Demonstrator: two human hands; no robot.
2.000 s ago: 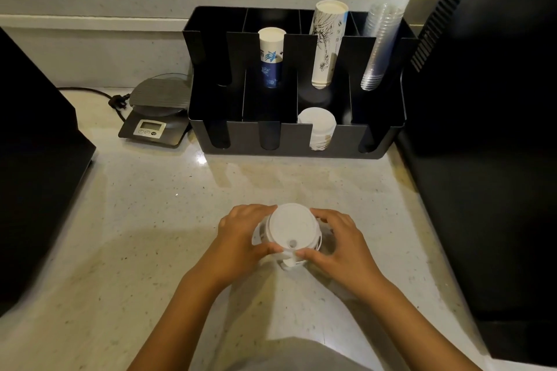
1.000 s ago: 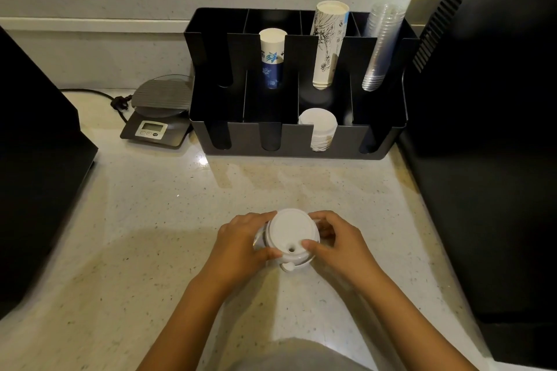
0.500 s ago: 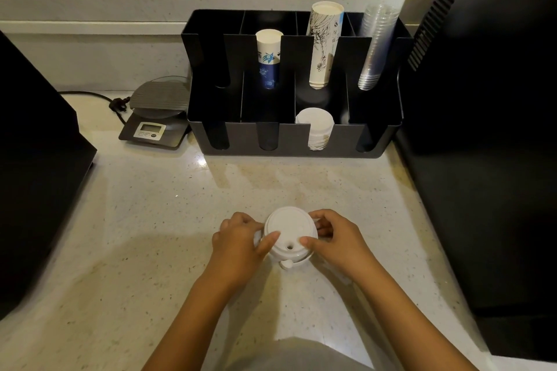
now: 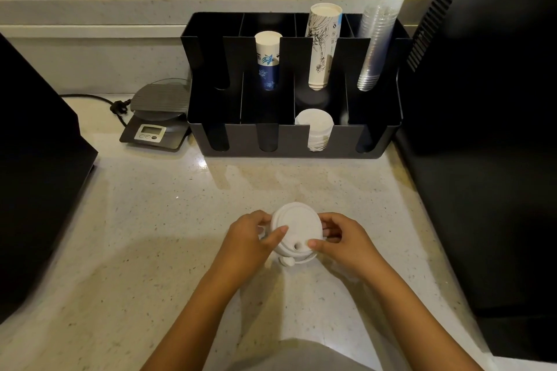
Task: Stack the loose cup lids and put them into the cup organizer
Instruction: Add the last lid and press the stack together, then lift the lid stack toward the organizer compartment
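Note:
A stack of white cup lids (image 4: 297, 227) stands on the pale counter near me, its top lid showing a small sip hole. My left hand (image 4: 248, 242) grips the stack's left side, thumb on the top rim. My right hand (image 4: 342, 242) grips its right side, thumb by the sip hole. The black cup organizer (image 4: 289, 141) stands at the back of the counter. A front compartment holds another stack of white lids (image 4: 315, 129). Its rear slots hold blue-printed paper cups (image 4: 266, 60), tall white printed cups (image 4: 322, 45) and clear plastic cups (image 4: 373, 48).
A small digital scale (image 4: 156, 119) with a cord sits left of the organizer. Large black machines flank the counter at the left (image 4: 33, 175) and right (image 4: 488, 159). A raised ledge (image 4: 90, 6) behind carries wooden blocks and a clear glass.
Both hands have stayed on the lid stack, shifting their fingers around it. The stack has tilted slightly and its sip hole has turned toward my right thumb.

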